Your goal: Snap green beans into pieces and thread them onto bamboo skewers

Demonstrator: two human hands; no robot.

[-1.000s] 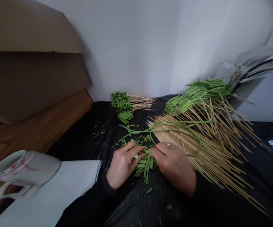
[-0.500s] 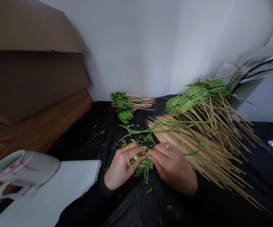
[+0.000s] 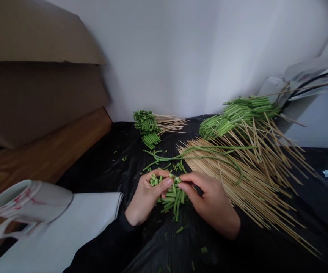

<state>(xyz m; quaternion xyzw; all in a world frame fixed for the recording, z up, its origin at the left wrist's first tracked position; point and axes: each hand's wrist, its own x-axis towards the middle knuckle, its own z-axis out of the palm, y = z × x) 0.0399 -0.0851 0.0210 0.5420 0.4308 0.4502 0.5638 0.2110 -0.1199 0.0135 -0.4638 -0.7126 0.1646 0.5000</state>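
Observation:
My left hand [image 3: 148,195] is closed around several cut long bean pieces [image 3: 154,180], their pale ends showing above the fingers. Thumb and forefinger of my right hand [image 3: 213,203] pinch the end of a short bean piece [image 3: 178,180] close to the left fingertips. Directly below both hands lies a loose pile of cut bean pieces [image 3: 176,204] on black plastic sheeting [image 3: 158,246]. Whole long beans [image 3: 190,154] curve behind the hands, partly over a fan of bare bamboo skewers [image 3: 246,189] on the right.
Two stacks of bean-loaded skewers stand at the back, a small one [image 3: 146,127] and a larger one [image 3: 242,113]. On the left, a mug [image 3: 43,201] lies on white paper [image 3: 75,223] near a cardboard box [image 3: 41,91]. Plastic bags [image 3: 314,72] sit at the far right.
My hands have turned so the thumbs show, and the fingertips have drawn slightly apart. More bean ends are visible in my left hand. The surrounding piles look the same.

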